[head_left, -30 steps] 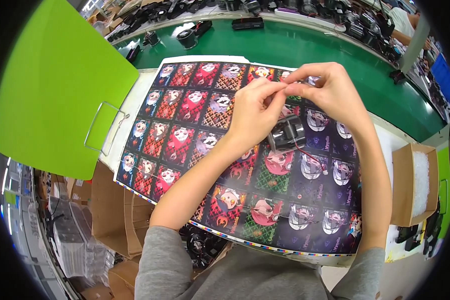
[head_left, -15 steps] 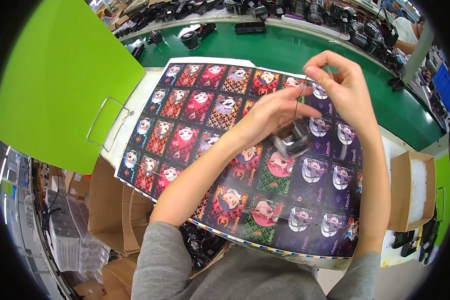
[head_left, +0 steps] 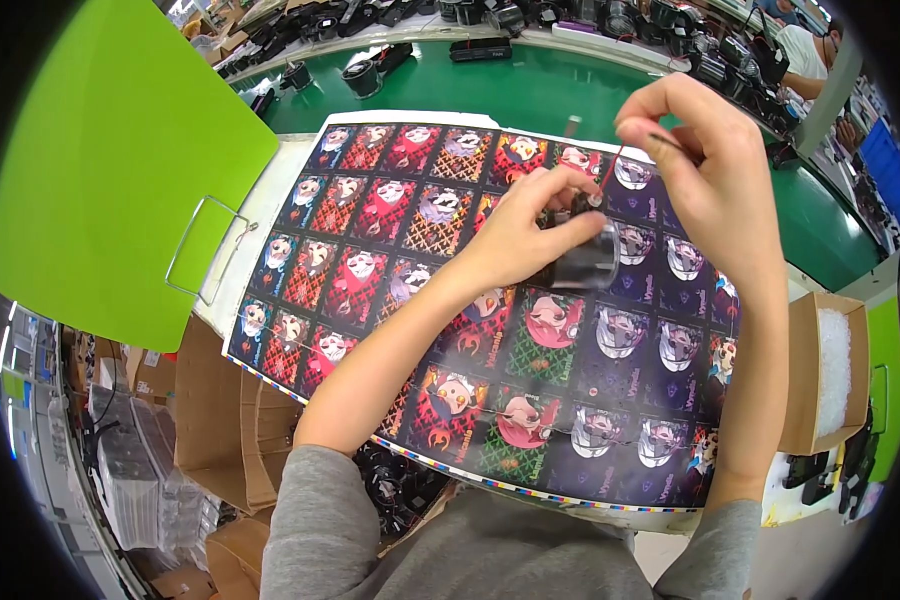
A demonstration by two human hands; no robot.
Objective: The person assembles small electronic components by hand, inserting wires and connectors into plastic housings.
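Observation:
My left hand (head_left: pixel 530 225) is closed around the top of a small black cylindrical part with a see-through, glossy lower section (head_left: pixel 592 262). Its thumb and fingers grip from the left, above the printed sheet. From the top of the part a thin red wire (head_left: pixel 611 170) runs up toward my right hand (head_left: pixel 715 150). That hand is raised at the right with thumb and forefinger pinched together on the wire's far end. A short dark piece shows by the right fingertips, too small to name.
A large sheet of printed cartoon cards (head_left: pixel 380 270) covers the work surface. Beyond lies a green conveyor belt (head_left: pixel 420 95) with black parts on it. A bright green panel (head_left: pixel 120 170) stands at left, an open cardboard box (head_left: pixel 800 375) at right. Another person (head_left: pixel 805 55) is at far right.
The black part, blurred below my left fingers before, now sits upright in that hand's grip. My right hand has moved slightly right and nearer, with the red wire stretched between the hands.

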